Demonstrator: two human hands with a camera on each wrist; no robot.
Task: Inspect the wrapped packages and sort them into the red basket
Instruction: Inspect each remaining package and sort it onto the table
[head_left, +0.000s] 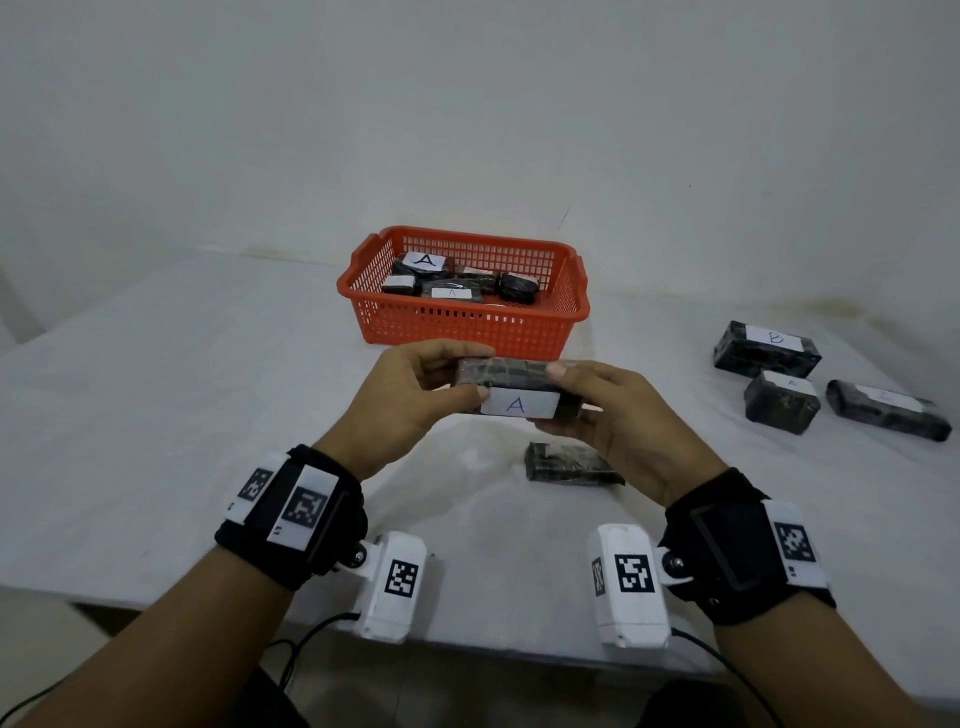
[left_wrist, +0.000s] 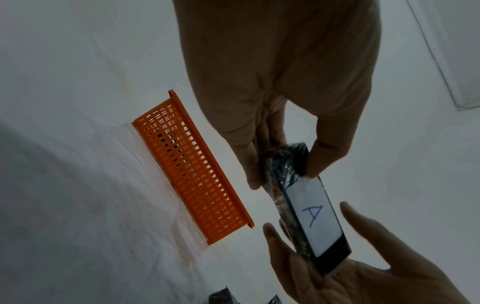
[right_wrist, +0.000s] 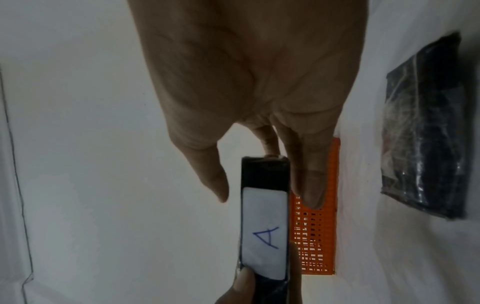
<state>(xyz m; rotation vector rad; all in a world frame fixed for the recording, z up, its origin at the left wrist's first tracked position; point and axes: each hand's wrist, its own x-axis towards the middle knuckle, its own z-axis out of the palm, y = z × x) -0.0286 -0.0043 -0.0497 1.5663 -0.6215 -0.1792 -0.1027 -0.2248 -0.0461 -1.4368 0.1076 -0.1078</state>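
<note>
A black wrapped package (head_left: 511, 388) with a white label marked A is held in the air between both hands, just in front of the red basket (head_left: 470, 325). My left hand (head_left: 415, 387) pinches its left end between thumb and fingers. My right hand (head_left: 597, 402) cups the right end, fingers over the top and thumb under. The label faces me (left_wrist: 311, 214) (right_wrist: 263, 234). The basket (left_wrist: 192, 164) (right_wrist: 315, 236) holds several black packages, two showing A labels.
On the white table (head_left: 208, 415), one unlabelled-side black package (head_left: 569, 464) lies below my right hand. Three more lie at the right: one marked B (head_left: 766, 348), a small one (head_left: 782, 401), a long one (head_left: 888, 410). The table's front edge runs near my wrists.
</note>
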